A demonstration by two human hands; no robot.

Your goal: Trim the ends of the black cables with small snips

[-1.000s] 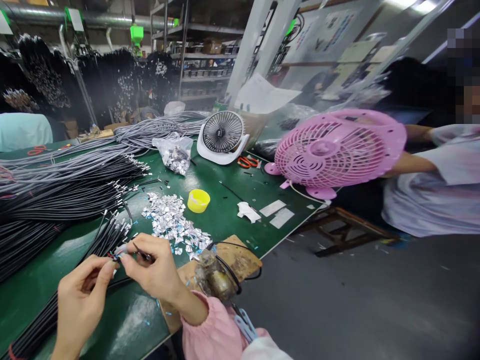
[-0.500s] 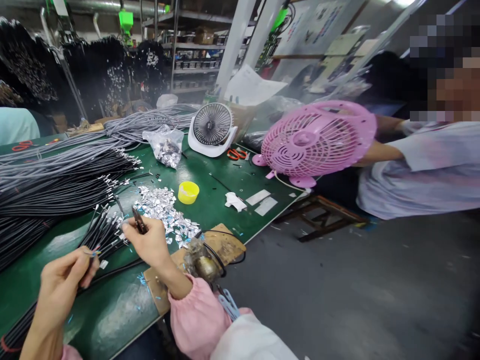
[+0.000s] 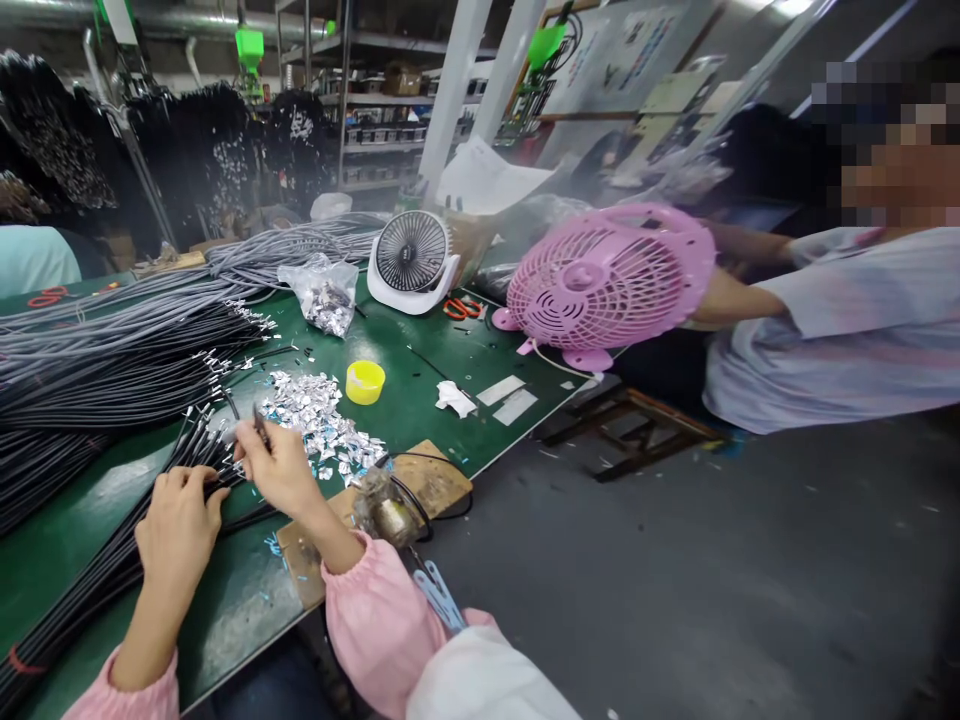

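Observation:
My left hand (image 3: 178, 520) is over a bundle of thin black cables (image 3: 90, 590), its fingers bent down around them near their stripped, whitish ends. My right hand (image 3: 279, 468) is just right of it, closed on a slim dark hand tool (image 3: 261, 425). The tool's tip is blurred, so its exact kind is unclear. Beyond my right hand lies a pile of small silvery foil scraps (image 3: 315, 420) with bits of blue. More black cables (image 3: 97, 390) lie stacked to the left, their ends pointing at the pile.
On the green table (image 3: 405, 400) are a yellow cup (image 3: 365, 382), a bag of small parts (image 3: 324, 295), a small white fan (image 3: 412, 262), orange-handled scissors (image 3: 463, 308) and grey cables (image 3: 262, 250). A wooden board (image 3: 435, 478) bears a small device (image 3: 386, 505). A person holds a pink fan (image 3: 607, 280).
My left hand has moved right and up, from holding a cable end with coloured wires to the black bundle. My right hand has shifted slightly left, still with the dark tool.

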